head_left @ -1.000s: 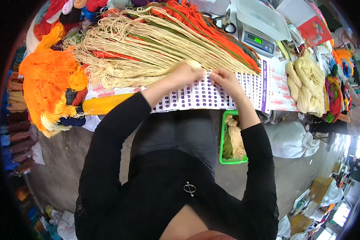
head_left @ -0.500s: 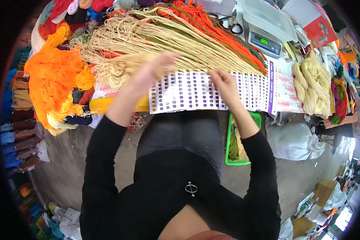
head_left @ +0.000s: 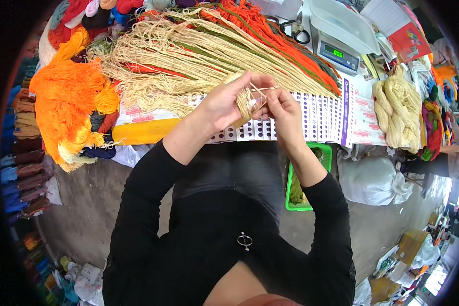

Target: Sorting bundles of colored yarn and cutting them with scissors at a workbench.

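A small coil of cream thread (head_left: 245, 108) is looped around the fingers of my left hand (head_left: 220, 106), whose fingers curl about it. Close beside it, my right hand (head_left: 284, 108) pinches a strand running from that coil between thumb and fingers. Both hands are over a white card strip (head_left: 319, 115) with rows of purple dots along the table's near edge. Long cream threads (head_left: 183, 61) fan out beyond the hands, their gathered ends reaching the card's right part. Red-orange threads (head_left: 260, 28) and some green ones lie among and behind them.
A bright orange yarn heap (head_left: 69, 97) sits at the left. At the back right are scissors (head_left: 297, 29) and a digital scale (head_left: 336, 55) with a clear tray. Cream skeins (head_left: 399, 107) lie at the right. Below the table edge stand a green basket (head_left: 297, 206) and a white sack (head_left: 372, 176).
My left hand has swung right, bringing cream thread off the left of the pile, now coiled around its fingers. My right hand has stayed near its place, pinching the strand.
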Motion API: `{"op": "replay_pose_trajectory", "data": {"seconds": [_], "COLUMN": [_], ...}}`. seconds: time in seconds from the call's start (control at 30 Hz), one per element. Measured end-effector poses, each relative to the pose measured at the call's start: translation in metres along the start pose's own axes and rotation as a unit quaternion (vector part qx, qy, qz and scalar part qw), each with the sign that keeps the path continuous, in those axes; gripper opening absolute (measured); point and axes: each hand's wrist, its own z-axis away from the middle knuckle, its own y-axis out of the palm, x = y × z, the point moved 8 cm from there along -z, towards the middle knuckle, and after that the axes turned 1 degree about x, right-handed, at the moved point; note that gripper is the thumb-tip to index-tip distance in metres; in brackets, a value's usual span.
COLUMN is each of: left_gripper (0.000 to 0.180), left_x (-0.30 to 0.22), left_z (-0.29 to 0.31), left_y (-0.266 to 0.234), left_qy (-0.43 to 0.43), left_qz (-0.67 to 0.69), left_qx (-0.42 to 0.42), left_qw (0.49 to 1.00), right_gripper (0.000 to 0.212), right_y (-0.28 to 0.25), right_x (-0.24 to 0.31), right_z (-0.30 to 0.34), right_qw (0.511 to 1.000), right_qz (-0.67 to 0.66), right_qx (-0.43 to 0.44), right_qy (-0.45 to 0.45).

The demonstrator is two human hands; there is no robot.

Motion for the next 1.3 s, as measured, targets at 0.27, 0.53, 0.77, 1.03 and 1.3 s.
{"op": "replay_pose_trajectory", "data": {"seconds": [0.27,0.53,0.77,1.03,1.3], "left_gripper": [0.037,0.028,0.038,0.039,0.016], "left_x": [-0.017,-0.209,-0.095,0.075,0.071], "left_z": [0.014,0.155,0.052,-0.025,-0.060], "left_y": [-0.031,-0.150,-0.039,-0.032,-0.065], "left_qy": [0.070,0.322,0.181,-0.215,-0.164], "left_qz": [0.027,-0.050,0.021,-0.020,-0.253], "left_qx": [-0.224,-0.348,-0.236,-0.196,-0.224], "left_qw": [0.972,0.879,0.955,0.957,0.927], "right_gripper": [0.015,0.011,0.025,0.012,0.018], "right_y": [-0.021,-0.418,-0.179,-0.125,-0.128], "right_x": [0.021,0.214,0.158,-0.036,-0.035], "right_z": [-0.003,0.091,0.027,-0.033,-0.044], "right_qw": [0.997,0.911,0.881,0.955,0.927], "right_qz": [-0.027,-0.128,0.375,0.291,0.363], "right_qx": [0.012,-0.292,-0.238,-0.023,-0.058], "right_qy": [-0.065,-0.261,-0.166,0.053,0.078]}}
